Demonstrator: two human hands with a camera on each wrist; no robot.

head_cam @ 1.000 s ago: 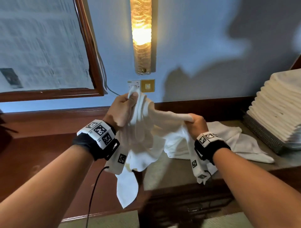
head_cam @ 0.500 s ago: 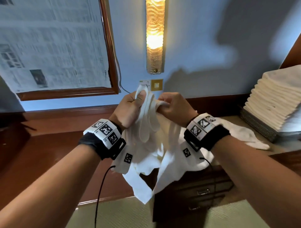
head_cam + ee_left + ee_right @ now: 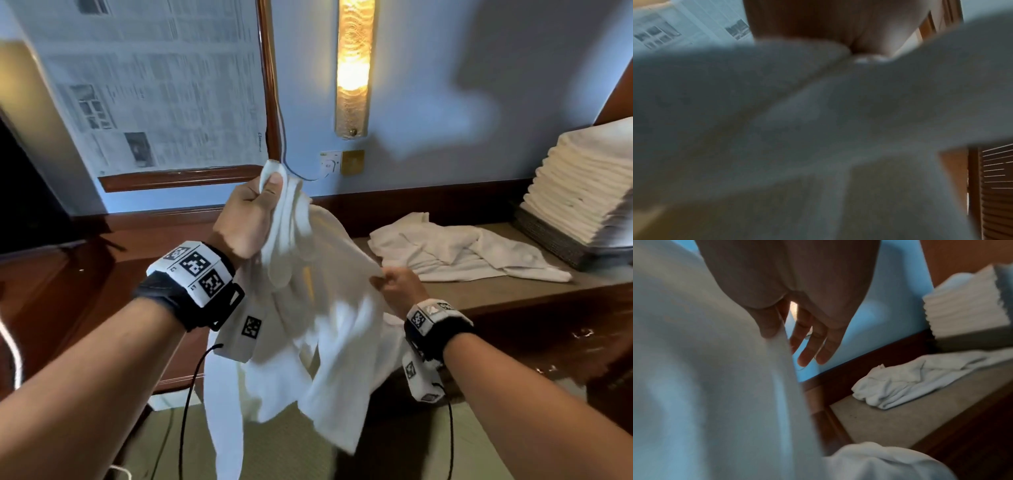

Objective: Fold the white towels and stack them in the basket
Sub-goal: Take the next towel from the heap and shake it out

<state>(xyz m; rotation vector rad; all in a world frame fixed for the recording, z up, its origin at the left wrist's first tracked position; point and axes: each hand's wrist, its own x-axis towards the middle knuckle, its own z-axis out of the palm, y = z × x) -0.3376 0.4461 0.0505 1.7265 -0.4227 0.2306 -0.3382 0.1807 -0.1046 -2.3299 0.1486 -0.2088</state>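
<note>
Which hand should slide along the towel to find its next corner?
Probably the right hand: it only pinches the towel's edge lower down, while the left hand grips the top corner.

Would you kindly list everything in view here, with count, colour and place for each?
Held towel: one, white, hanging unfolded between both hands.
Loose towels: small heap, white, crumpled on the counter; count unclear.
Folded towels: one tall stack, white, in the basket at right.
Basket: one, grey, right end of counter.
Counter: one, dark wood with a beige top.
Wall lamp: one, amber, lit, on the blue wall.
Newspaper frame: one, brown wood, upper left.
Left hand: grips the held towel's upper corner.
Right hand: pinches its edge lower down.
</note>
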